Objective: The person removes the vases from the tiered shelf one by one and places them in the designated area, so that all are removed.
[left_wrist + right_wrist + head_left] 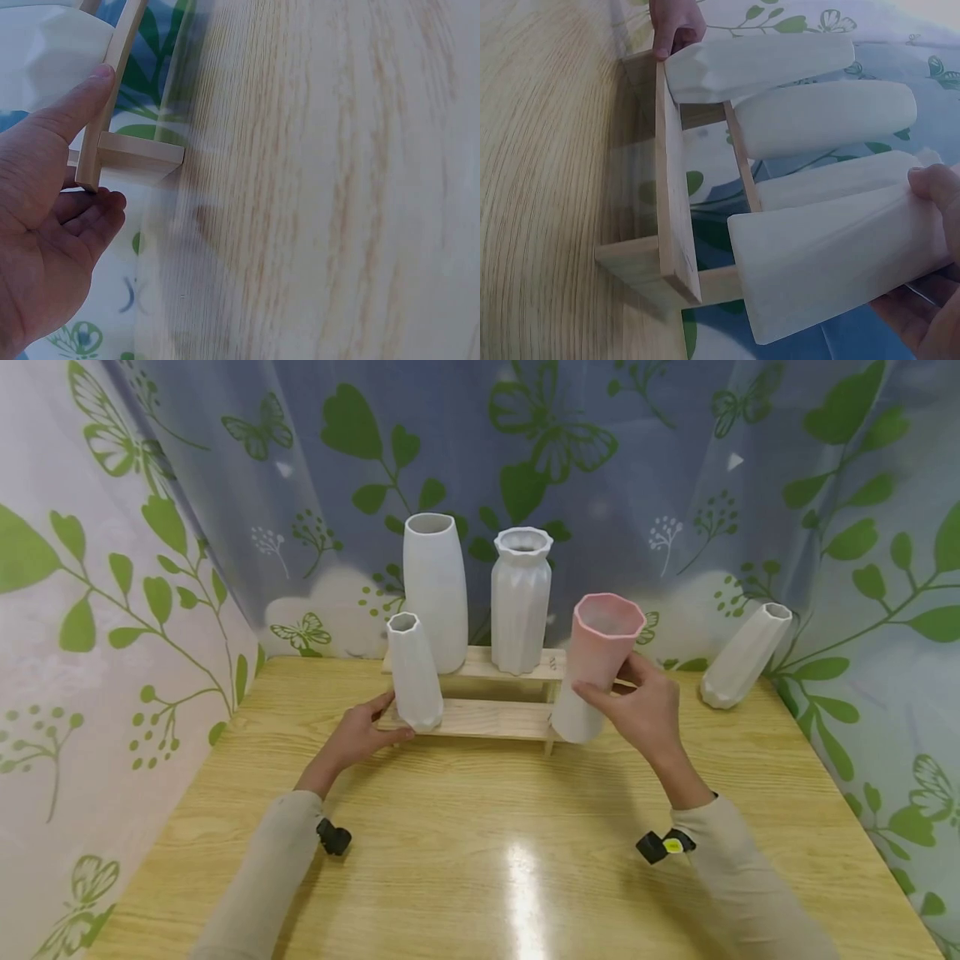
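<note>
A pink-and-white vase (pixel 600 664) is gripped in my right hand (pixel 647 706), tilted, at the right end of a two-tier wooden stand (pixel 495 718). In the right wrist view the vase's white base (pixel 832 255) hangs apart from the stand. My left hand (pixel 363 733) grips the left end of the lower shelf; in the left wrist view its thumb (pixel 79 105) lies along the shelf edge (pixel 101 142) and its fingers curl beneath. A small faceted white vase (pixel 416 672) stands on that shelf, next to my left hand.
On the upper shelf stand a tall smooth white vase (pixel 435 593) and a ribbed white vase (pixel 521 602) with a flared rim. Another white vase (pixel 746 656) stands on the table (pixel 450 843) at the back right. A patterned curtain (pixel 600 460) hangs behind.
</note>
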`<action>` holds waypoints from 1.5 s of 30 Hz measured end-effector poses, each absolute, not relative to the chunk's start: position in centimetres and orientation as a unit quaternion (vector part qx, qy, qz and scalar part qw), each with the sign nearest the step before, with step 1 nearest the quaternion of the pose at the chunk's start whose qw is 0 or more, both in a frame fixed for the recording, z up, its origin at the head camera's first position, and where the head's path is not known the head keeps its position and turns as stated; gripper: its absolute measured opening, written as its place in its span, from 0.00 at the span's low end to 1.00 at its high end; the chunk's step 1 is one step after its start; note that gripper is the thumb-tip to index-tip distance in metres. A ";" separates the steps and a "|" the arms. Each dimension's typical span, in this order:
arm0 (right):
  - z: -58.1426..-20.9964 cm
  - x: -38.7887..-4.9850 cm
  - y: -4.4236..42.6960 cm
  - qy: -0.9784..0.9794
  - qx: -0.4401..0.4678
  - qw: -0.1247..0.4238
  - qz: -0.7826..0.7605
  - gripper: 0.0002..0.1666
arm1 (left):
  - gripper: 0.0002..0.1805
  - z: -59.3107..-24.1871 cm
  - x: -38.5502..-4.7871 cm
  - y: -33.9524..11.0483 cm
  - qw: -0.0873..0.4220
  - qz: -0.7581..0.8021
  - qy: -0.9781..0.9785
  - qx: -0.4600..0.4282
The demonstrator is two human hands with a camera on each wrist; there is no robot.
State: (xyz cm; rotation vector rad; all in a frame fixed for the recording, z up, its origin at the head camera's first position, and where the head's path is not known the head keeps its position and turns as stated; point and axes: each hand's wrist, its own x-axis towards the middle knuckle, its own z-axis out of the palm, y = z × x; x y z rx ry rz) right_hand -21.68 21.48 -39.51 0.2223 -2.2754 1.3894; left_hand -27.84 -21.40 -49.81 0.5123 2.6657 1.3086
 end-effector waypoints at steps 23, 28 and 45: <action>-40.8 -23.4 25.9 -0.835 0.032 0.246 0.492 0.30 | 0.55 -49.4 -27.6 -21.3 0.071 0.436 0.881 0.170; -40.8 -23.9 26.8 -0.843 0.016 0.242 0.480 0.31 | 0.54 -49.4 -27.6 -21.3 0.068 0.436 0.881 0.173; -41.1 -26.2 30.9 -0.861 -0.006 0.274 0.428 0.33 | 0.54 -49.3 -27.5 -21.3 0.077 0.434 0.882 0.165</action>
